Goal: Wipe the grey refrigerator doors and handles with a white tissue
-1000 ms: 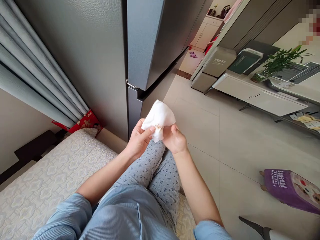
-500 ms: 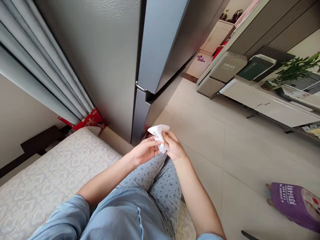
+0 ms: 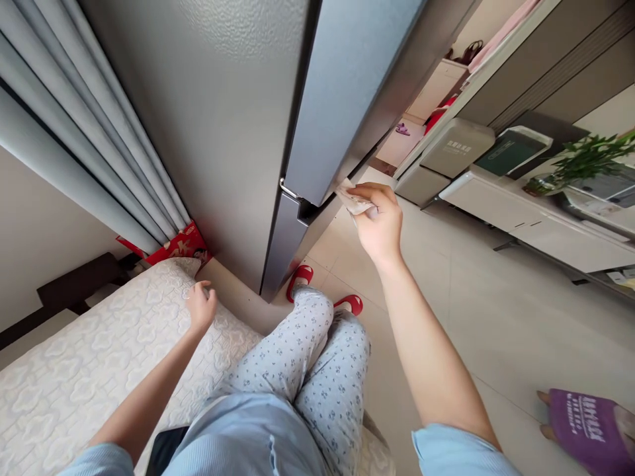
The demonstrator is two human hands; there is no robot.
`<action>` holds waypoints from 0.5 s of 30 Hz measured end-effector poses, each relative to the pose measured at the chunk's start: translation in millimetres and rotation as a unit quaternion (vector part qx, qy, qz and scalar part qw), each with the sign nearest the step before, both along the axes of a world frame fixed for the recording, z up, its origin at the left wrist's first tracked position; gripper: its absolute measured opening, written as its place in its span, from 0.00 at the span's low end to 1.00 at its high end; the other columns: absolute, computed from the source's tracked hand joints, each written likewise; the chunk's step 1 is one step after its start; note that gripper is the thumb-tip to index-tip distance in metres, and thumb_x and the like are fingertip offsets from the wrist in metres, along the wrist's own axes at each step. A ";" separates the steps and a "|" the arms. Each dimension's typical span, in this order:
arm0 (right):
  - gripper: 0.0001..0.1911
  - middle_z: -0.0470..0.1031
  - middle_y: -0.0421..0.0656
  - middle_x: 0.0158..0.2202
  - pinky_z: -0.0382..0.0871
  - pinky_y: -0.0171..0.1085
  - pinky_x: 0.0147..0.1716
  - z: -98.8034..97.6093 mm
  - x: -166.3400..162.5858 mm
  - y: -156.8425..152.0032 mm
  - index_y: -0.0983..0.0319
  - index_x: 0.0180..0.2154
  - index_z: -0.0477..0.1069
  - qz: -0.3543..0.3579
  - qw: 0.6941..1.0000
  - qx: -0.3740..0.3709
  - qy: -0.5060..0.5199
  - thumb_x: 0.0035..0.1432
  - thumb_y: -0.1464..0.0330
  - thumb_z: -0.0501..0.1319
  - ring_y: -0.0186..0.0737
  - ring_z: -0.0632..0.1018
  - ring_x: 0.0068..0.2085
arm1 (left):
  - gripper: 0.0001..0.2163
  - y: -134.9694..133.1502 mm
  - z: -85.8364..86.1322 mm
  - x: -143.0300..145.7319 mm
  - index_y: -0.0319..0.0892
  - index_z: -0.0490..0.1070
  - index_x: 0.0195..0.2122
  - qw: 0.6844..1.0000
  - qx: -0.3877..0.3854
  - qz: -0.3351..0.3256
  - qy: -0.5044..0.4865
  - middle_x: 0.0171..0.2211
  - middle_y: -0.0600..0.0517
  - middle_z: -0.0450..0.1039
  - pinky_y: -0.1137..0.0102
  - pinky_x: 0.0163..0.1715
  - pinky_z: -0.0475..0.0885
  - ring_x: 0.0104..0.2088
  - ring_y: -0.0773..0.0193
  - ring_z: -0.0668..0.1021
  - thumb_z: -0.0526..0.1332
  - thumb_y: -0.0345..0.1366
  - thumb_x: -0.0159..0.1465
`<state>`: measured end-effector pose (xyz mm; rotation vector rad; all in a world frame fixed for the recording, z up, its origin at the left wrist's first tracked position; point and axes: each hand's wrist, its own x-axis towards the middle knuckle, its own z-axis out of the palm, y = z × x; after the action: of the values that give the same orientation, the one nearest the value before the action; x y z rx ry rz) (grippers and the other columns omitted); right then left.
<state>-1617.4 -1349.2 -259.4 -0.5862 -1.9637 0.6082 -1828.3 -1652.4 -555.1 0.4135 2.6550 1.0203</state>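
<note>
My right hand [image 3: 380,221] is stretched forward and closed on a crumpled white wipe [image 3: 351,198]. It holds the wipe against the lower edge of the grey refrigerator door [image 3: 342,99], just right of the metal hinge bracket [image 3: 290,190]. My left hand [image 3: 201,305] rests on the quilted cream mattress [image 3: 89,370] with its fingers curled loosely and nothing in them. I sit with my legs in patterned blue trousers and my feet in red slippers [image 3: 325,291] on the tiled floor.
Grey curtains [image 3: 74,132] hang at the left, with a red packet [image 3: 173,244] at their foot. A low white cabinet [image 3: 536,211] with a potted plant [image 3: 580,158] stands at the right. A purple box [image 3: 590,430] lies on the floor at the lower right.
My hands have parted: the right one carried the wipe up to the refrigerator door's edge, and the left let go and dropped onto the mattress. The view tilted forward, showing the slippers.
</note>
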 end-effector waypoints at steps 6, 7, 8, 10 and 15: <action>0.13 0.75 0.46 0.47 0.77 0.48 0.51 0.4 -9.4 38.6 0.54 0.42 0.83 -0.053 0.992 0.105 -0.049 0.57 0.73 0.63 0.46 0.79 0.47 | 0.16 -21.4 -46.1 -14.5 0.36 0.73 0.51 0.963 -0.168 -0.135 0.160 0.58 0.34 0.72 0.48 0.68 0.55 0.62 0.42 0.71 0.49 0.33 0.70; 0.13 0.74 0.46 0.46 0.77 0.48 0.50 0.3 -11.2 44.0 0.55 0.41 0.83 -0.050 0.990 0.114 -0.060 0.57 0.72 0.63 0.46 0.79 0.47 | 0.16 -19.7 -50.1 -14.0 0.37 0.74 0.50 0.954 -0.177 -0.170 0.170 0.57 0.35 0.74 0.49 0.68 0.55 0.61 0.43 0.72 0.49 0.33 0.70; 0.12 0.74 0.47 0.46 0.77 0.48 0.49 0.1 -13.4 48.3 0.55 0.40 0.82 -0.038 0.989 0.119 -0.076 0.57 0.72 0.62 0.46 0.78 0.47 | 0.16 -17.2 -52.8 -13.8 0.37 0.74 0.50 0.948 -0.185 -0.191 0.172 0.55 0.35 0.75 0.49 0.67 0.55 0.60 0.43 0.73 0.49 0.33 0.70; 0.10 0.75 0.47 0.43 0.76 0.47 0.48 -0.9 -18.4 53.4 0.56 0.38 0.80 -0.009 0.987 0.111 -0.119 0.57 0.72 0.60 0.47 0.78 0.46 | 0.16 -11.9 -55.6 -14.3 0.36 0.74 0.49 0.945 -0.201 -0.196 0.169 0.54 0.35 0.76 0.50 0.66 0.56 0.58 0.43 0.74 0.49 0.34 0.69; 0.13 0.78 0.42 0.40 0.75 0.45 0.47 -6.4 -24.2 50.7 0.57 0.45 0.72 -0.045 0.989 0.050 -0.128 0.56 0.69 0.61 0.45 0.78 0.43 | 0.16 -8.1 -56.8 -16.3 0.36 0.75 0.48 0.944 -0.209 -0.190 0.172 0.51 0.36 0.77 0.51 0.66 0.57 0.55 0.43 0.76 0.49 0.35 0.69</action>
<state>-1641.6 -1298.5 -265.8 -0.7146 -2.1796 0.3907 -1844.6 -1660.5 -611.9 1.0295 2.8165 0.2757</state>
